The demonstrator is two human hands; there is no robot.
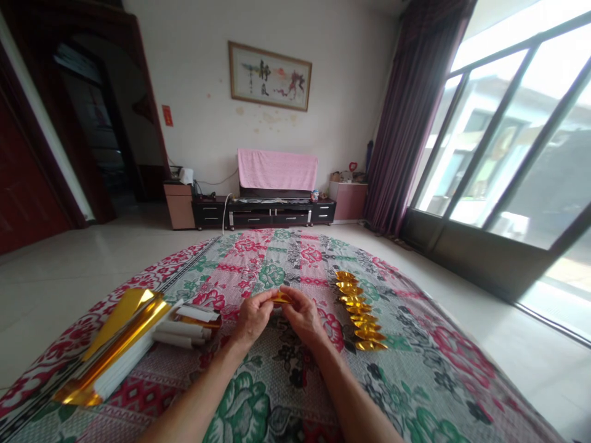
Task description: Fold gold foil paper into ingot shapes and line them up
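Both hands meet over the middle of the flowered cloth. My left hand (253,317) and my right hand (302,314) are closed on a small gold foil piece (282,298), which shows between the thumbs and fingertips. Much of that piece is hidden by the fingers. To the right of my right hand, several folded gold foil shapes (362,314) form a slanting row on the cloth. Left of my left hand lie gold foil sheets (132,320) and several white paper rolls (180,332), some of them partly curled.
The flowered cloth (272,275) covers a rounded surface. Beyond it, a low black cabinet (258,218) stands against the wall, with a pink cloth (277,169) draped above. Purple curtains (397,123) and large windows are on the right, a dark doorway on the left.
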